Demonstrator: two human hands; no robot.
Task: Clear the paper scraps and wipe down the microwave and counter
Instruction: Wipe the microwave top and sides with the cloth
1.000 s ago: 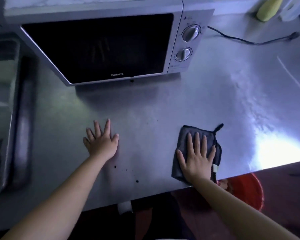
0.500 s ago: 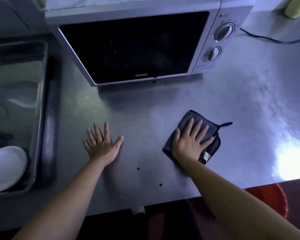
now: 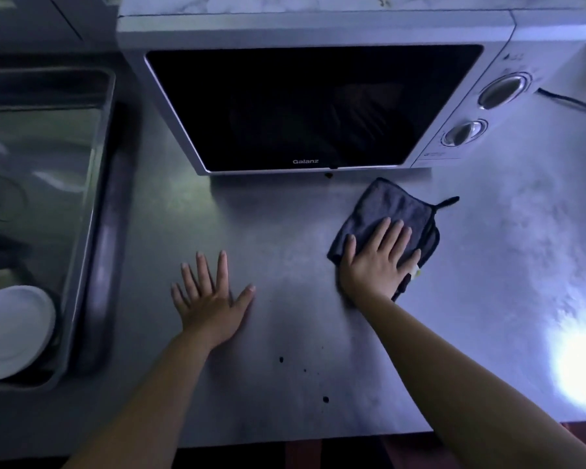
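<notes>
My right hand (image 3: 376,262) presses flat on a folded dark grey cloth (image 3: 391,206) on the steel counter (image 3: 285,231), just in front of the microwave's lower right corner. My left hand (image 3: 210,299) lies flat on the bare counter with its fingers spread and nothing under it. The silver microwave (image 3: 312,106) with a dark door and two dials stands at the back, door closed. A few small dark specks (image 3: 325,399) dot the counter near the front edge between my arms. No paper scraps are in view.
A steel sink (image 3: 48,198) lies at the left with a white plate (image 3: 14,333) in it. A black cable (image 3: 572,101) runs along the counter at the far right. A bright glare patch (image 3: 579,370) sits near the counter's front right edge.
My right hand has slid the cloth from near the front edge away from me, up toward the microwave's base. My left hand has stayed flat in place. The view has shifted left.
</notes>
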